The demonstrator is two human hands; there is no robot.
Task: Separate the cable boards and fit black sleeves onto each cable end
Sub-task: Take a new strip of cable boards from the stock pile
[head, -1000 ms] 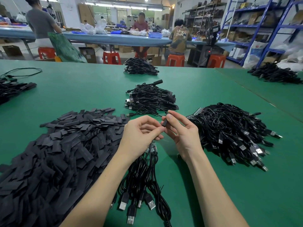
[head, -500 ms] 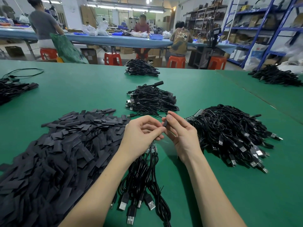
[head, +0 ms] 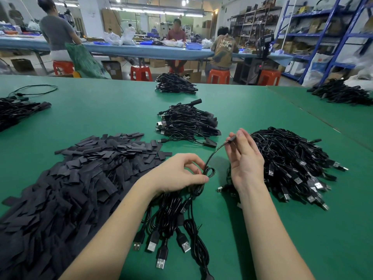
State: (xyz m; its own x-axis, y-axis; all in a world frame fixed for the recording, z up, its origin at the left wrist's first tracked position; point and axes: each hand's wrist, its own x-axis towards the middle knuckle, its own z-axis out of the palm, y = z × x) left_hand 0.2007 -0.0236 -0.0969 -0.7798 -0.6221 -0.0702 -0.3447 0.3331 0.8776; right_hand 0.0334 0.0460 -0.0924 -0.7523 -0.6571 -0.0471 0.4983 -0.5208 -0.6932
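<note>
My right hand [head: 245,158] pinches the sleeved end [head: 232,137] of a thin black cable [head: 214,154], lifted above the green table [head: 262,229]. My left hand [head: 177,173] rests on a bundle of black USB cables [head: 171,219] and pinches the same cable near a small loop. A big heap of flat black sleeves [head: 70,188] lies at the left. A pile of cables [head: 292,164] lies right of my right hand. Another pile with sleeved ends [head: 187,123] sits just beyond my hands.
More cable heaps lie at the far middle [head: 175,83], far left [head: 16,110] and far right [head: 341,92]. Behind the table, people sit and stand at a blue bench [head: 141,50] with red stools. Blue shelving [head: 323,33] fills the right.
My hands, held together at the cable end before, have parted. The right hand rose to the right with the sleeved end; the left dropped onto the bundle.
</note>
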